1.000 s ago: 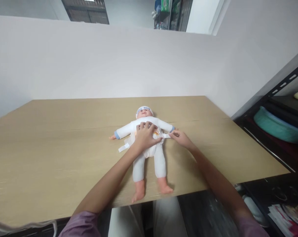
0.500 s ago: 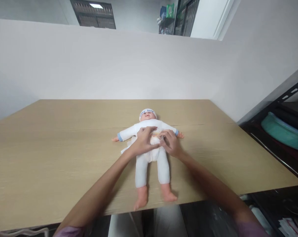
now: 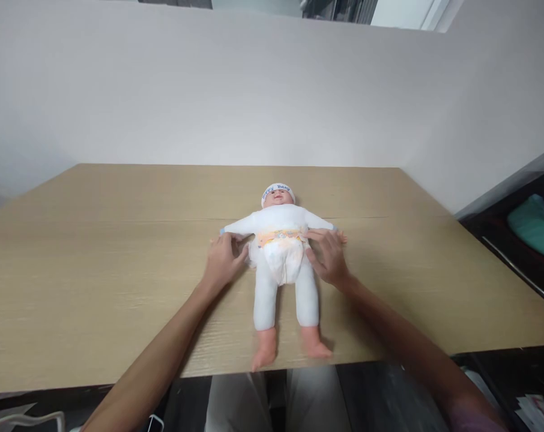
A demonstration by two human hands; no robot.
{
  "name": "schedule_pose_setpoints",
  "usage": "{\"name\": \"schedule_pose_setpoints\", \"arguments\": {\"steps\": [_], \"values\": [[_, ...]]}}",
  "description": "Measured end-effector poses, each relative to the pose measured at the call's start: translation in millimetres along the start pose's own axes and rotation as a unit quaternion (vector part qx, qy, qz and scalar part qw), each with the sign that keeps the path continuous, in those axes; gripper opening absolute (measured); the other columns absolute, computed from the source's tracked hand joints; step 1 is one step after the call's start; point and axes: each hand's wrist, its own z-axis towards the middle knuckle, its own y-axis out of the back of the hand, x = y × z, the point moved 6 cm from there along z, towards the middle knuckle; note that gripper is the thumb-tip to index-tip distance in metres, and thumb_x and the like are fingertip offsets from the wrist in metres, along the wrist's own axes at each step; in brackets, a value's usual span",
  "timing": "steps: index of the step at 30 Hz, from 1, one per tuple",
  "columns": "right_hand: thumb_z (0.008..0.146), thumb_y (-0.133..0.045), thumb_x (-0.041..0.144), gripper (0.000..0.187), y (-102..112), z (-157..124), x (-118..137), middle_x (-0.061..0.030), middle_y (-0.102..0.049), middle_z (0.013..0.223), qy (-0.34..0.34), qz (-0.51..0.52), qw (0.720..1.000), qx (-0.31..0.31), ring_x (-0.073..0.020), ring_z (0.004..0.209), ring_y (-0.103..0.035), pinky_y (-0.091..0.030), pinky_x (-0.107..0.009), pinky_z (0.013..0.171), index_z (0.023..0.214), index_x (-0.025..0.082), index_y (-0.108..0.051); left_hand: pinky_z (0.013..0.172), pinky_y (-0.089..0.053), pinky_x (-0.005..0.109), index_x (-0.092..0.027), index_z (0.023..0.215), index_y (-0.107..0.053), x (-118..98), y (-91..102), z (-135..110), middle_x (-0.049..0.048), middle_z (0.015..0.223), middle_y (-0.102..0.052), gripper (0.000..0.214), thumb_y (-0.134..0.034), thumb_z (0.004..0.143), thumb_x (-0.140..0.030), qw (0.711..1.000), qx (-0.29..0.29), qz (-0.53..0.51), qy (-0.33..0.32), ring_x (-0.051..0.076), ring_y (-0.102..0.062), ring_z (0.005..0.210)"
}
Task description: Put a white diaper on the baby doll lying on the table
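Observation:
A baby doll [image 3: 281, 218] in a white suit and cap lies on its back on the wooden table [image 3: 119, 258], feet toward me at the near edge. A white diaper [image 3: 283, 259] with a coloured waistband is wrapped round its hips. My left hand [image 3: 223, 259] is at the doll's left side, fingers curled and pinching the diaper's side flap. On the other side my right hand [image 3: 328, 257] rests against the diaper's edge, fingers stretched out flat and holding nothing.
A white partition wall [image 3: 254, 90] stands behind the table. At the right is a dark metal shelf [image 3: 510, 252] with a teal item [image 3: 535, 225] on it. My legs show below the table's near edge.
Both hands have come off the doll's belly and moved apart to its sides. The diaper front, covered before, now shows. The camera has tipped down a little.

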Motion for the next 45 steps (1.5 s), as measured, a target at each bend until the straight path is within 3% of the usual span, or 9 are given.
{"name": "schedule_pose_setpoints", "arguments": {"steps": [3, 8, 13, 19, 24, 32, 36, 41, 45], "values": [[0.11, -0.052, 0.032, 0.019, -2, 21, 19, -0.0097, -0.077, 0.102, -0.016, -0.02, 1.0, 0.003, -0.03, 0.099, -0.068, -0.049, -0.049, 0.095, 0.109, 0.025, -0.07, 0.108, -0.045, 0.054, -0.023, 0.097, -0.058, -3, 0.4, -6, 0.0146, 0.105, -0.07, 0.032, -0.06, 0.097, -0.055, 0.997, 0.018, 0.069, 0.012, 0.038, -0.063, 0.112], [0.11, -0.061, 0.033, 0.014, -47, 66, 58, -0.0059, -0.073, 0.098, 0.034, -0.045, 0.986, 0.159, -0.0262, 0.094, -0.062, -0.043, -0.042, 0.088, 0.099, 0.024, -0.064, 0.103, -0.045, 0.053, -0.023, 0.089, -0.058, 1, -3.0, -12, 0.015, 0.102, -0.071, 0.032, -0.064, 0.094, -0.054, 0.991, 0.074, 0.107, 0.022, 0.04, -0.064, 0.11], [0.096, -0.081, 0.035, 0.032, -84, 81, 50, -0.0037, -0.07, 0.091, -0.055, -0.083, 0.968, 0.231, -0.0265, 0.09, -0.058, -0.039, -0.039, 0.081, 0.085, 0.025, -0.053, 0.09, -0.047, 0.044, -0.024, 0.072, -0.057, 15, -0.4, -3, 0.0096, 0.085, -0.067, 0.036, -0.075, 0.087, -0.052, 0.994, 0.086, -0.039, 0.058, 0.034, -0.064, 0.091], [0.091, -0.084, 0.036, 0.038, -87, 80, 44, -0.0018, -0.069, 0.086, -0.091, -0.06, 0.966, 0.234, -0.0248, 0.086, -0.057, -0.035, -0.036, 0.074, 0.08, 0.025, -0.049, 0.065, -0.033, 0.032, -0.022, 0.063, -0.055, 23, 6.3, 6, -0.0002, 0.064, -0.049, 0.059, -0.073, 0.089, -0.072, 0.949, 0.161, -0.24, 0.13, 0.017, -0.043, 0.063], [0.092, -0.082, 0.035, 0.035, -88, 80, 48, -0.0021, -0.07, 0.088, -0.09, -0.063, 0.964, 0.243, -0.0248, 0.088, -0.058, -0.036, -0.036, 0.075, 0.081, 0.025, -0.051, 0.068, -0.032, 0.031, -0.021, 0.064, -0.058, -16, 17.0, 25, -0.0004, 0.068, -0.05, 0.059, -0.075, 0.089, -0.071, 0.926, 0.165, -0.323, 0.107, 0.016, -0.042, 0.069], [0.095, -0.078, 0.043, 0.033, -80, 86, 39, -0.004, -0.07, 0.088, -0.106, -0.017, 0.954, 0.279, -0.0226, 0.087, -0.061, -0.036, -0.034, 0.075, 0.082, 0.024, -0.055, 0.066, -0.032, 0.03, -0.018, 0.081, -0.07, -72, -13.8, 42, 0.001, 0.076, -0.059, 0.054, -0.071, 0.093, -0.071, 0.911, 0.23, -0.34, 0.042, 0.016, -0.047, 0.07], [0.099, -0.069, 0.033, 0.028, -78, 91, 35, 0.0002, -0.067, 0.081, -0.115, 0.029, 0.95, 0.289, -0.0167, 0.078, -0.056, -0.031, -0.031, 0.071, 0.079, 0.022, -0.053, 0.075, -0.042, 0.031, -0.019, 0.091, -0.069, -70, -15.2, 39, 0.0023, 0.087, -0.061, 0.048, -0.058, 0.106, -0.063, 0.905, 0.2, -0.375, -0.023, 0.018, -0.054, 0.081], [0.1, -0.063, 0.03, 0.033, -82, 89, 28, 0.0029, -0.058, 0.074, -0.125, 0.031, 0.951, 0.28, -0.0153, 0.071, -0.048, -0.026, -0.032, 0.069, 0.073, 0.023, -0.044, 0.078, -0.048, 0.03, -0.024, 0.127, -0.06, -39, -27.7, 32, 0.0013, 0.099, -0.06, 0.045, -0.067, 0.103, -0.062, 0.898, 0.065, -0.435, -0.013, 0.017, -0.058, 0.083], [0.092, -0.064, 0.024, 0.032, -83, 87, 24, 0.0056, -0.05, 0.071, -0.138, 0.061, 0.955, 0.257, -0.0148, 0.07, -0.044, -0.025, -0.031, 0.068, 0.074, 0.024, -0.037, 0.074, -0.044, 0.029, -0.021, 0.119, -0.062, -29, -42.8, 32, 0.0023, 0.099, -0.059, 0.048, -0.074, 0.099, -0.064, 0.917, 0.058, -0.394, -0.033, 0.016, -0.052, 0.08]]}}
